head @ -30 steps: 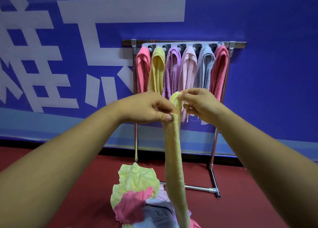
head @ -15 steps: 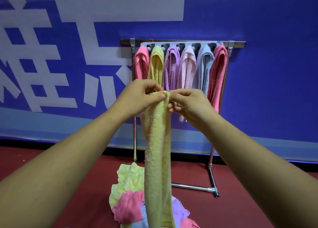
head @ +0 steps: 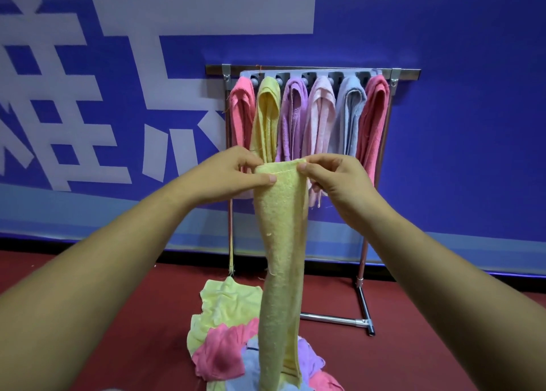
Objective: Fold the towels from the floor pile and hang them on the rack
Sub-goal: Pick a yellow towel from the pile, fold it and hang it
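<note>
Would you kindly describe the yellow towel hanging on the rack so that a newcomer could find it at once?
Against the blue wall stands a metal rack carrying six towels in a row. The hanging yellow towel is second from the left, between a coral-pink towel and a purple towel. It is the only yellow one on the rack; the held yellow towel is in front.

Even, soft indoor light; sharp focus, wide-angle bending at edges.
</note>
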`<state>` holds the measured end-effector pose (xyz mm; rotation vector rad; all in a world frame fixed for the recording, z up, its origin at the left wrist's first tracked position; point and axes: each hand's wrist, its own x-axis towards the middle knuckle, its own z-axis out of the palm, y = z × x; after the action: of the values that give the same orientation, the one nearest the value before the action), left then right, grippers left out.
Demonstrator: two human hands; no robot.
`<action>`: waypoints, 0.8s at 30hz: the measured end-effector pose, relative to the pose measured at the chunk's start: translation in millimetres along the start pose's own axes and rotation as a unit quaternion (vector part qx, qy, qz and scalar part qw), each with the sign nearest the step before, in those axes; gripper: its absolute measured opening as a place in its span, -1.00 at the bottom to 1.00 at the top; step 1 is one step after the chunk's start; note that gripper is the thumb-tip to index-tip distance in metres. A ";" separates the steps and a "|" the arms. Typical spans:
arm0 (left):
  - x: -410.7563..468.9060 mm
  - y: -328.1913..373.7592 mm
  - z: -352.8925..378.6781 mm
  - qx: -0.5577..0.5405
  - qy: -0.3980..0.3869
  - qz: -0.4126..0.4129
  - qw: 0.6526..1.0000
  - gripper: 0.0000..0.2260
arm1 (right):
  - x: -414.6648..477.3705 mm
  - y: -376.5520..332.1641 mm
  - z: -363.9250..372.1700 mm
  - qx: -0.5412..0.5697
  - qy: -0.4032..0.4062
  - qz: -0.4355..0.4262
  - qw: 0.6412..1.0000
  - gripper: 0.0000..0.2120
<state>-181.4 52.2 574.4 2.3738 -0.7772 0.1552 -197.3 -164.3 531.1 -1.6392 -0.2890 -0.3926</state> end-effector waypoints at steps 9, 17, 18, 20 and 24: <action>-1.2 -2.5 30.4 -0.311 0.105 -0.036 0.944 -0.64 | -7.7 -10.7 4.7 0.085 0.008 0.003 0.996 -0.89; 4.3 10.4 38.7 -0.333 0.137 -0.052 0.932 -0.83 | -0.5 -6.0 4.3 0.144 -0.002 0.020 0.989 -0.96; 6.3 12.6 37.8 -0.343 0.145 -0.056 0.926 -0.80 | -1.1 0.4 3.7 0.179 -0.016 0.042 0.983 -0.92; 10.0 17.4 35.0 -0.370 0.161 -0.064 0.913 -0.76 | -6.6 16.9 2.6 0.206 -0.061 0.092 0.972 -0.75; 14.2 24.3 29.1 -0.410 0.188 -0.092 0.888 -0.84 | -31.3 51.3 4.3 0.177 -0.122 0.167 0.962 -0.83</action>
<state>-185.8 12.4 568.3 1.5253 -0.3187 0.1600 -204.3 -164.2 471.2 -1.3489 -0.2434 0.1170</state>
